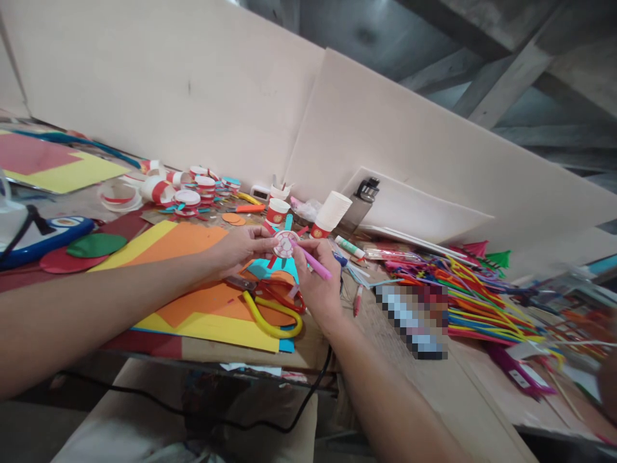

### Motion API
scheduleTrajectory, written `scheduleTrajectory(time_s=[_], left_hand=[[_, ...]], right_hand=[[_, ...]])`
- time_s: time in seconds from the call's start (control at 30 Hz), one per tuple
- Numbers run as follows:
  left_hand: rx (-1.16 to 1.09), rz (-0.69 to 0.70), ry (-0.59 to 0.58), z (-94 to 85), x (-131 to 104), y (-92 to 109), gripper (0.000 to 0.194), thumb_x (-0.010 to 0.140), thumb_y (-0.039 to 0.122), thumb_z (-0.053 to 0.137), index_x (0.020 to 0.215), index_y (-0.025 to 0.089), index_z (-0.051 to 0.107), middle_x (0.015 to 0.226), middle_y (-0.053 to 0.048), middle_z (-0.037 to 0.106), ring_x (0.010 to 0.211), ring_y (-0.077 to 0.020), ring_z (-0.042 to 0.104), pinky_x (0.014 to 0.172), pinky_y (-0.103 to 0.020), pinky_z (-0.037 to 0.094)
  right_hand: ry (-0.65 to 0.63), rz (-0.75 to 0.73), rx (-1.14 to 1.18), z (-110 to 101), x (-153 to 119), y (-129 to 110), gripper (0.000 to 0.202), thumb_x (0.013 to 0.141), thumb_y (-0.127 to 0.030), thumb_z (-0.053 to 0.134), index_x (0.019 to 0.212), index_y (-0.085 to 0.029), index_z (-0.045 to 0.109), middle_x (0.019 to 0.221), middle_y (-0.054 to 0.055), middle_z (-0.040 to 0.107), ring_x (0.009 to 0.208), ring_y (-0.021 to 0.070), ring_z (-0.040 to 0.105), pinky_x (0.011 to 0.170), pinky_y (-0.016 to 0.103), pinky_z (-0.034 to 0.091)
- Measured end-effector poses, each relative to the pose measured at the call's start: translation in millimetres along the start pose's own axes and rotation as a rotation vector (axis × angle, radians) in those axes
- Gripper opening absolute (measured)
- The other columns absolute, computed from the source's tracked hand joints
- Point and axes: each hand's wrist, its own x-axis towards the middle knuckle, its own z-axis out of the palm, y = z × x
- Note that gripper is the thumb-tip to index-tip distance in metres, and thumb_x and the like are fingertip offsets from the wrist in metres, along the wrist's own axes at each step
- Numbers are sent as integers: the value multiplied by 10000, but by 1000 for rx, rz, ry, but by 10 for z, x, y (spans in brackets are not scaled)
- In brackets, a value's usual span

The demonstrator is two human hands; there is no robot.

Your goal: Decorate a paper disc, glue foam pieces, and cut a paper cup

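Note:
My left hand (241,252) pinches the left side of a small round paper craft (283,245), white with pink lines on its face and red and teal strips sticking out around it. In my right hand (321,276) is a pink marker (315,263), its tip end at the craft's right side. Both hands are over the table's middle. Under them lie orange paper (193,251), yellow paper (226,331) and scissors with red handles (296,299). A yellow-handled tool (274,328) sits nearest the table's front edge.
Cut paper cups (159,190) and similar crafts (187,200) stand at the back left. Behind my hands are a stack of white cups (332,212) and a dark-topped bottle (359,202). Colourful pipe cleaners (482,308) spread to the right. A black cable (250,424) hangs below the front edge.

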Motion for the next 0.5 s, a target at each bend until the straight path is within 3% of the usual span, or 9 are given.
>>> scheduleTrajectory(time_s=[0.5], left_hand=[[73,36,-43,-35,18,-41,294,635,318,814,760,115,641,749,-35,658,674,-124,600,679,-274,457]], right_hand=[[-26,39,8,9,-1,-5,105,842,-306,585,844,-201,587,809,26,660,729,157,611,695,314,502]])
